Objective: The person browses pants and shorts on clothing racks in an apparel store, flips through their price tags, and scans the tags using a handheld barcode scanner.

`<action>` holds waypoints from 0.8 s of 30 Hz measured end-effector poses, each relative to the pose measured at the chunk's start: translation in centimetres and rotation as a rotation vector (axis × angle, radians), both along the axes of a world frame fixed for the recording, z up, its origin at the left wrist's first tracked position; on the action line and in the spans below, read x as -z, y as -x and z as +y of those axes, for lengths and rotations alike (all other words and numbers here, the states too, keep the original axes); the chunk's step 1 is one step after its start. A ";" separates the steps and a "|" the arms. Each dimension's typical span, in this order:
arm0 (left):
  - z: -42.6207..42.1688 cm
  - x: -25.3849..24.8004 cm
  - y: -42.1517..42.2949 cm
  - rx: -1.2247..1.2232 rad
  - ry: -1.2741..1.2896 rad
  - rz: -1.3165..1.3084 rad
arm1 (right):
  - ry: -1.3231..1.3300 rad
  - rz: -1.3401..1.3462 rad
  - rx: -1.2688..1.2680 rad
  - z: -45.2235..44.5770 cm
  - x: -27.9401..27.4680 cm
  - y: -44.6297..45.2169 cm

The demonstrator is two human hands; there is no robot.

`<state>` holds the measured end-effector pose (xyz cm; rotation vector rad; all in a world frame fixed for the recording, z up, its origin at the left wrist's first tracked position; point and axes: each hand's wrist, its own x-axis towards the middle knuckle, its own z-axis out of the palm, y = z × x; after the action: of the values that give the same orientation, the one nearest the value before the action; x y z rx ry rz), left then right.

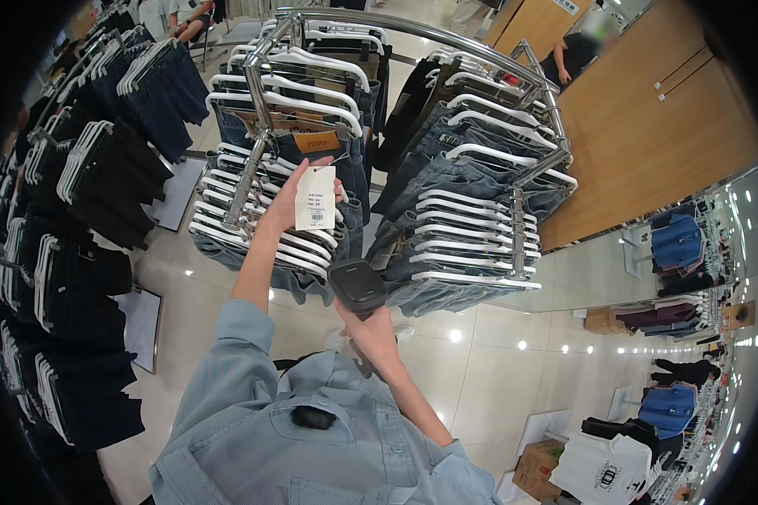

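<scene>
My left hand [285, 207] is raised in front of the denim rack, its fingers closed behind and around a white price tag [315, 199] with printed text and a barcode. The tag faces me and hangs by a string near jeans [355, 164] with an orange-brown waist label [315, 140]. Lower and to the right, my right hand [371, 333] grips a black handheld barcode scanner [356, 284]. Its broad head points up toward the rack, a short distance below the tag and apart from it. The scanner's handle is mostly hidden in my fingers.
A chrome rack [413, 30] carries jeans on white hangers [472, 216] on both sides. Dark trousers [109, 177] hang along the left. A wooden panel [640, 109] stands at the right, with a person [577, 55] nearby. A cardboard box [537, 468] and T-shirts [602, 465] are lower right.
</scene>
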<state>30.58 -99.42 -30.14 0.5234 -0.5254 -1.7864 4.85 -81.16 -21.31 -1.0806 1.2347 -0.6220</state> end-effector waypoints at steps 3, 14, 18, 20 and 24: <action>0.0 0.0 0.0 0.006 0.002 -0.013 | 0.023 -0.032 0.015 0.0 0.3 -0.1; -0.2 0.4 -0.3 0.037 0.032 -0.012 | -0.003 -0.006 -0.013 0.2 0.9 0.2; -0.4 0.5 -0.3 0.004 0.015 -0.010 | -0.014 -0.007 0.001 1.3 3.5 0.6; -0.2 0.1 -0.1 -0.012 0.001 -0.032 | -0.007 -0.012 0.009 2.0 5.5 1.3; 0.0 -0.1 -0.2 0.015 -0.059 -0.013 | -0.048 -0.022 0.099 3.2 7.3 2.8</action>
<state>30.79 -99.40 -30.04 0.5739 -0.4879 -1.8188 2.09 -78.00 -28.58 -0.9750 1.2832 -0.6746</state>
